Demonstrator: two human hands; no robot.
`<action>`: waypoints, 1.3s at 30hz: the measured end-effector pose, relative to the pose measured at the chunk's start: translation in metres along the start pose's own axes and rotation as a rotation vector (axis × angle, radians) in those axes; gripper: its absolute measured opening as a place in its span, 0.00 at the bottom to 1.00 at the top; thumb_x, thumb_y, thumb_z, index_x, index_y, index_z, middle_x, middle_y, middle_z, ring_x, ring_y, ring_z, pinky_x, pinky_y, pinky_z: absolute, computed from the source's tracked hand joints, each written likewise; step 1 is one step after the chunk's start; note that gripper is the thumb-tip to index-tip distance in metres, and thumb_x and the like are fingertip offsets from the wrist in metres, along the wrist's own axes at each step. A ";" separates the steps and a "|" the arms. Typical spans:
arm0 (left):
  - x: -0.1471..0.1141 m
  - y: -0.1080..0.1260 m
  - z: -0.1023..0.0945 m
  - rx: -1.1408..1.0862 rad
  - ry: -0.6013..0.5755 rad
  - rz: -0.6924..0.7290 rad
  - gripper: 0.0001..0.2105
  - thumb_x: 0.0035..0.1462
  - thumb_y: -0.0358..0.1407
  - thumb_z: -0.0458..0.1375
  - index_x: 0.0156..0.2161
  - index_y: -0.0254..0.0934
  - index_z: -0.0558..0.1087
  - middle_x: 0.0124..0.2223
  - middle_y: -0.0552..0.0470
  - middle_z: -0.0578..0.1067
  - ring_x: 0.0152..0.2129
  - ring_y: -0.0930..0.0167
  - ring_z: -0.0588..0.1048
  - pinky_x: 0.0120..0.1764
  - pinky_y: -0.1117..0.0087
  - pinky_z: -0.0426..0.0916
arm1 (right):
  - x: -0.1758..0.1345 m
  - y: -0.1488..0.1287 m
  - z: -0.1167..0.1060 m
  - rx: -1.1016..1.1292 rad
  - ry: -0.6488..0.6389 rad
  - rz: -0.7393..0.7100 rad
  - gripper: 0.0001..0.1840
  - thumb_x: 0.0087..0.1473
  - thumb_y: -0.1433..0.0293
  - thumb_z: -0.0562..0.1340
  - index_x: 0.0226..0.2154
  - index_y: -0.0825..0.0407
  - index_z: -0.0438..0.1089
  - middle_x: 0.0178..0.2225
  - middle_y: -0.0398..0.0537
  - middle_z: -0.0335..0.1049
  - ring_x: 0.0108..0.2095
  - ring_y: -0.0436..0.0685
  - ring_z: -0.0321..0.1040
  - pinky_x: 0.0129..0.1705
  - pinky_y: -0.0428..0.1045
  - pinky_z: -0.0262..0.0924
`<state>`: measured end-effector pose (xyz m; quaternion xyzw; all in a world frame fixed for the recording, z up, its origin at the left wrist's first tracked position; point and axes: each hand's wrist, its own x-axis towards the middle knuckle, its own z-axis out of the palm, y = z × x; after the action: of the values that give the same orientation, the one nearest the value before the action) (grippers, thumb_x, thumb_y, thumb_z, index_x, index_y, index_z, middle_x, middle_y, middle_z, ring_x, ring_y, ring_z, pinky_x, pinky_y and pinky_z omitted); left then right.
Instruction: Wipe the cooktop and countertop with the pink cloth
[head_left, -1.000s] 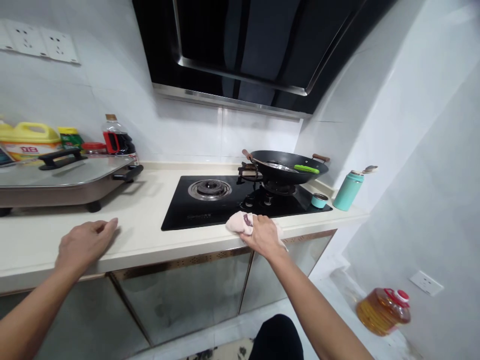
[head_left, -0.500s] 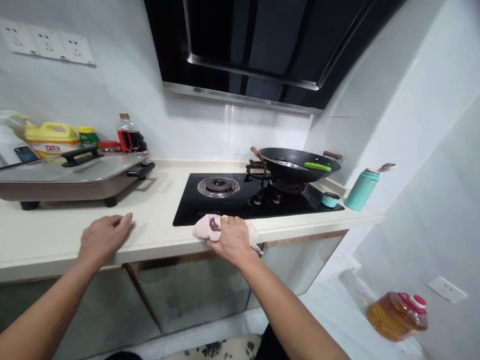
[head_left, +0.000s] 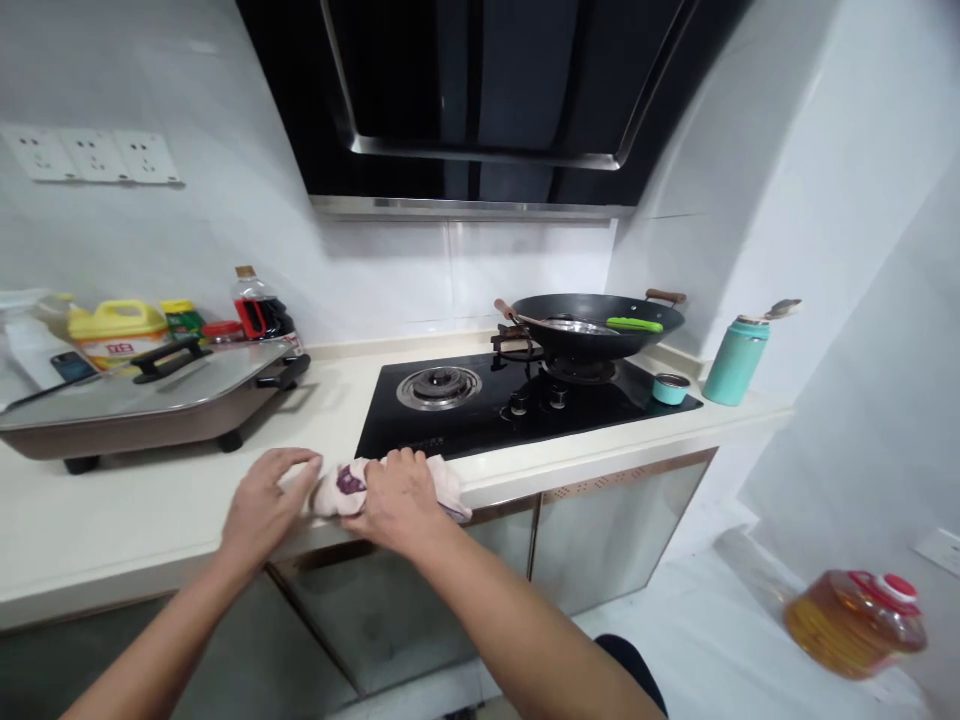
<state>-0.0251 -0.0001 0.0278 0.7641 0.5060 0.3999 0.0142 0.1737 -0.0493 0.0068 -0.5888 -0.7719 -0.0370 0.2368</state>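
My right hand [head_left: 399, 500] presses on a pale pink cloth [head_left: 448, 488] with a dark patch, its fingers wrapped over the top. The cloth lies bunched along the front edge of the countertop [head_left: 330, 397], just in front of the left part of the black gas hob [head_left: 480, 425]. Just to the left of the cloth, my left hand [head_left: 264, 505] holds nothing, with thumb and fingers apart. Its fingertips come close to the cloth's left end; whether they touch it I cannot tell.
A lidded electric pan [head_left: 161, 425] stands on the left, with bottles behind it. The wok [head_left: 600, 335] on the right burner holds a green-handled utensil [head_left: 634, 325]. A teal flask [head_left: 736, 365] and small cup [head_left: 670, 388] stand at right; an oil jug [head_left: 851, 625] sits low down.
My right hand has slid the cloth left along the counter's front edge. My left hand has come right, closer to the cloth. The view has shifted slightly.
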 end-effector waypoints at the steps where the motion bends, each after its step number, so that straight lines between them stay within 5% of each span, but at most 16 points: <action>1: -0.003 0.019 0.006 -0.065 0.004 0.085 0.19 0.61 0.52 0.53 0.42 0.41 0.78 0.47 0.44 0.80 0.48 0.59 0.77 0.57 0.58 0.69 | 0.004 -0.003 -0.001 0.013 -0.021 -0.006 0.32 0.56 0.45 0.65 0.50 0.54 0.72 0.49 0.62 0.73 0.50 0.68 0.67 0.53 0.62 0.60; 5: -0.011 0.077 0.036 -0.126 -0.118 0.328 0.18 0.65 0.53 0.53 0.45 0.45 0.80 0.52 0.45 0.79 0.52 0.60 0.76 0.57 0.58 0.69 | 0.005 0.001 -0.010 0.076 -0.105 -0.132 0.35 0.53 0.53 0.69 0.59 0.51 0.68 0.59 0.60 0.70 0.57 0.70 0.65 0.58 0.65 0.59; 8: -0.008 0.081 0.054 -0.038 -0.137 0.300 0.22 0.68 0.53 0.48 0.46 0.44 0.80 0.50 0.46 0.80 0.49 0.60 0.77 0.54 0.58 0.69 | -0.012 0.033 -0.022 0.264 -0.145 -0.179 0.35 0.52 0.54 0.70 0.60 0.44 0.67 0.63 0.54 0.68 0.62 0.70 0.63 0.63 0.72 0.54; 11: -0.002 0.071 0.062 0.074 -0.141 0.249 0.23 0.68 0.54 0.47 0.47 0.43 0.80 0.47 0.46 0.82 0.46 0.60 0.77 0.50 0.59 0.69 | -0.044 0.093 -0.040 0.678 0.004 0.052 0.24 0.54 0.55 0.67 0.53 0.42 0.71 0.57 0.48 0.73 0.59 0.64 0.68 0.64 0.69 0.56; 15: 0.002 0.075 0.061 0.171 -0.232 0.234 0.22 0.67 0.55 0.49 0.42 0.45 0.82 0.44 0.48 0.83 0.44 0.60 0.78 0.46 0.62 0.67 | -0.085 0.191 -0.081 1.407 0.383 0.471 0.20 0.54 0.53 0.65 0.44 0.46 0.72 0.39 0.47 0.78 0.44 0.61 0.77 0.43 0.56 0.71; 20: 0.002 0.089 0.060 0.213 -0.231 0.168 0.22 0.66 0.54 0.50 0.41 0.45 0.82 0.43 0.48 0.82 0.43 0.60 0.78 0.45 0.62 0.66 | -0.102 0.268 -0.122 1.589 0.525 0.704 0.17 0.55 0.51 0.63 0.38 0.47 0.70 0.28 0.44 0.74 0.36 0.61 0.76 0.35 0.54 0.69; 31: -0.003 0.087 0.066 0.219 -0.166 0.195 0.22 0.66 0.53 0.50 0.39 0.44 0.83 0.41 0.48 0.82 0.41 0.61 0.77 0.43 0.62 0.65 | -0.099 0.298 -0.120 1.469 0.507 0.715 0.23 0.57 0.45 0.54 0.30 0.46 0.66 0.23 0.42 0.65 0.29 0.58 0.68 0.47 0.67 0.67; 36: -0.005 0.089 0.067 0.218 -0.152 0.184 0.22 0.66 0.53 0.51 0.38 0.43 0.82 0.41 0.48 0.82 0.41 0.61 0.77 0.43 0.62 0.64 | -0.098 0.294 -0.116 1.580 0.559 0.770 0.17 0.58 0.51 0.55 0.33 0.47 0.67 0.22 0.41 0.66 0.26 0.56 0.66 0.46 0.66 0.69; 39: -0.006 0.087 0.066 0.212 -0.152 0.191 0.22 0.66 0.52 0.51 0.39 0.43 0.83 0.41 0.48 0.82 0.41 0.61 0.77 0.44 0.62 0.64 | -0.096 0.296 -0.112 1.385 0.535 0.711 0.19 0.57 0.49 0.55 0.33 0.47 0.68 0.23 0.43 0.68 0.28 0.57 0.68 0.44 0.64 0.70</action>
<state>0.0819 -0.0218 0.0166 0.8340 0.4680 0.2847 -0.0663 0.5027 -0.0828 0.0009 -0.4898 -0.3045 0.3859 0.7201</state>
